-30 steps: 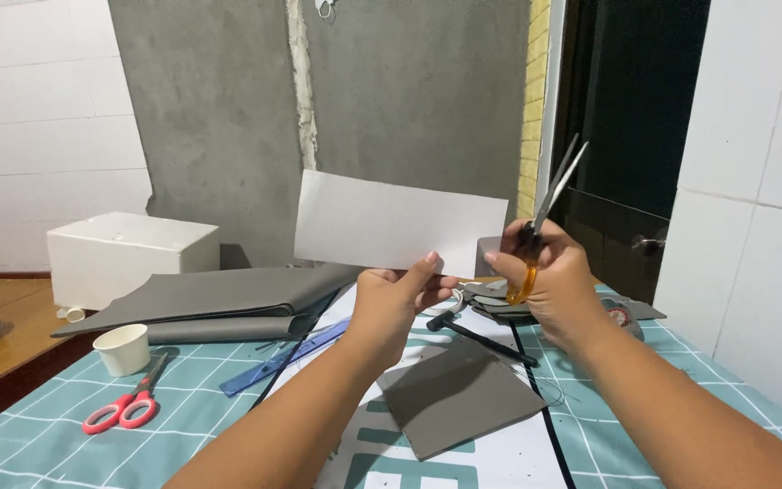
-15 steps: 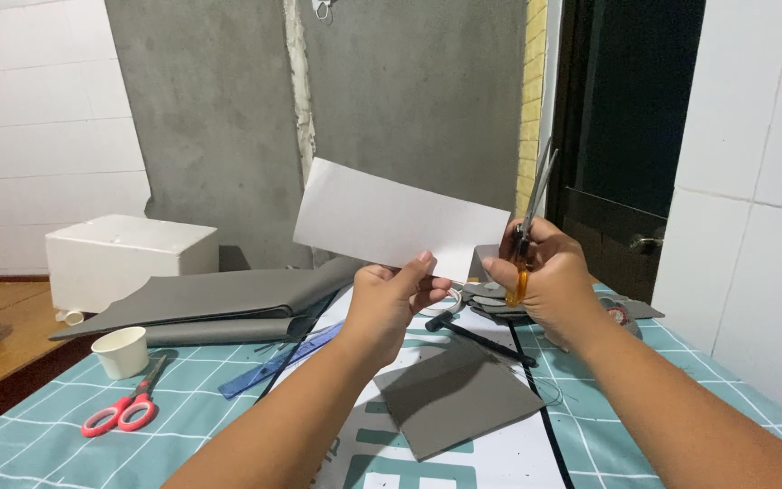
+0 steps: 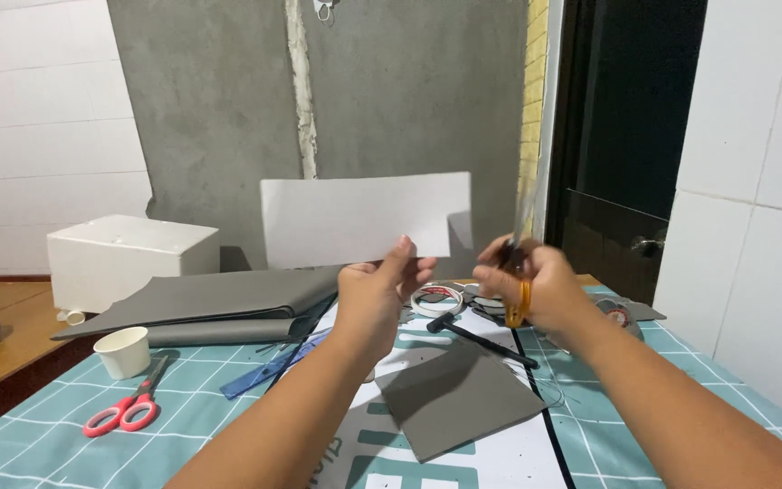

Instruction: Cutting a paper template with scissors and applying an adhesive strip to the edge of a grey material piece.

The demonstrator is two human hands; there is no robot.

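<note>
My left hand pinches the lower edge of a pale grey rectangular sheet, holding it upright in front of me. My right hand grips scissors with orange-yellow handles; the blades point up, blurred, right beside the sheet's right edge. Both hands hover above the table. Below them lies a darker grey cut piece on a white printed mat.
On the teal checked tablecloth lie red-handled scissors, a white paper cup, a blue ruler, a tape roll and a black tool. Folded grey sheets and a white box sit behind.
The sheet has been turned level and moved right, closer to the scissors. My right hand has tilted the scissors upright and brought them to the sheet's right edge.
</note>
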